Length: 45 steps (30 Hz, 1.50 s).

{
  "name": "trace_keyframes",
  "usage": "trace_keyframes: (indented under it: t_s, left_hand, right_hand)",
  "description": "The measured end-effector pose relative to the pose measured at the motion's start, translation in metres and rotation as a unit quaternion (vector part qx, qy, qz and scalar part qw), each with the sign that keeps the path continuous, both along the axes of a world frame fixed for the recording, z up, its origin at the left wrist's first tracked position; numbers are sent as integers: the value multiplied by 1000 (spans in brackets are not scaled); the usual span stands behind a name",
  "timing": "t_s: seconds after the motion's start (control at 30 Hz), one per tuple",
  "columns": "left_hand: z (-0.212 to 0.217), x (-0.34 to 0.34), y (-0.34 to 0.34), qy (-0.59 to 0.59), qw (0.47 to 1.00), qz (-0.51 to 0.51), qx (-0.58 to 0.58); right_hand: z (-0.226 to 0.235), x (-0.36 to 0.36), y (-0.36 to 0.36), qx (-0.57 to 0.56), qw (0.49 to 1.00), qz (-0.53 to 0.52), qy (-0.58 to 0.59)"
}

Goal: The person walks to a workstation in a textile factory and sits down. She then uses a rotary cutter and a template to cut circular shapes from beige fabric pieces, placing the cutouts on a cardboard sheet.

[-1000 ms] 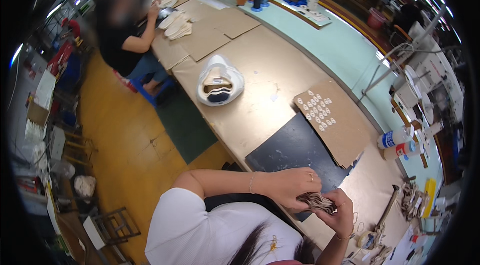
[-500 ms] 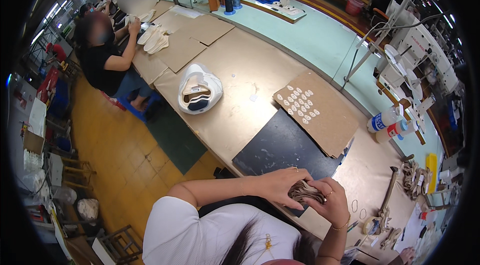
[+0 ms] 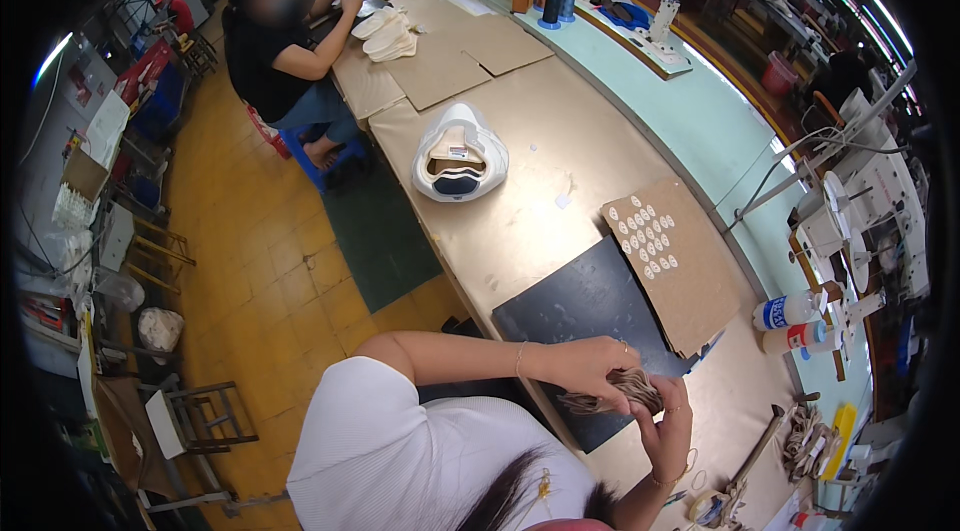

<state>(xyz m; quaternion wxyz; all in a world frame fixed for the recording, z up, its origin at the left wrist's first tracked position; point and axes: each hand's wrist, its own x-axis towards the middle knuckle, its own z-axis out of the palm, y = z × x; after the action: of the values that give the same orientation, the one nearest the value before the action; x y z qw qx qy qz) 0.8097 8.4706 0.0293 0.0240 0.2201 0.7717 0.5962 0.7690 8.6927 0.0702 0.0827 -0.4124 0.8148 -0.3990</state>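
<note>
A thick bundle of beige-brown, strap-like pieces (image 3: 634, 389) is gripped between my two hands. My left hand (image 3: 592, 368) closes over it from the left, and loose ends of the pieces stick out below that palm. From the right, my right hand (image 3: 668, 428) curls its fingers and thumb around the other side. The bundle is held over the near corner of a dark, scuffed board (image 3: 570, 303) on the table. What binds the pieces, if anything, cannot be seen.
Brown cardboard (image 3: 700, 296) with several small white oval labels lies beyond the board. A white stack of nested shoe parts (image 3: 462, 121) stands farther left. Bottles (image 3: 790, 311), a hammer (image 3: 760, 446) and more strap pieces (image 3: 808, 441) lie right. A co-worker (image 3: 280, 61) sits at the far left.
The head view has swung, so the table scene sits farther right. My hands have turned the bundle, and its loose ends now show under my left palm.
</note>
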Motion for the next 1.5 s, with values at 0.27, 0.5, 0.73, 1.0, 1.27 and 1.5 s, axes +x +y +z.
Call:
trace_keyframes:
  t_s: [0.27,0.5,0.73,1.0,1.27,1.5]
  left_hand:
    - [-5,-6,-12,5,996,38,-79]
    - [-2,-10,-19,42,978,170,-116]
    - [-6,-10,-4,117,966,170,-154]
    - [-21,4,15,113,970,144,-158]
    - [-40,25,55,230,895,185,-334]
    - [-14,32,50,90,947,46,-306]
  right_hand:
    - [-21,15,-7,-59,990,-121,45]
    - [-48,49,-3,-159,946,-181,-215]
    - [-67,68,-31,-276,841,-243,-396]
    - [-74,59,-13,-355,780,-218,-467]
    - [-63,48,-6,-417,711,-195,-532]
    - [-78,48,-2,-338,785,-214,-472]
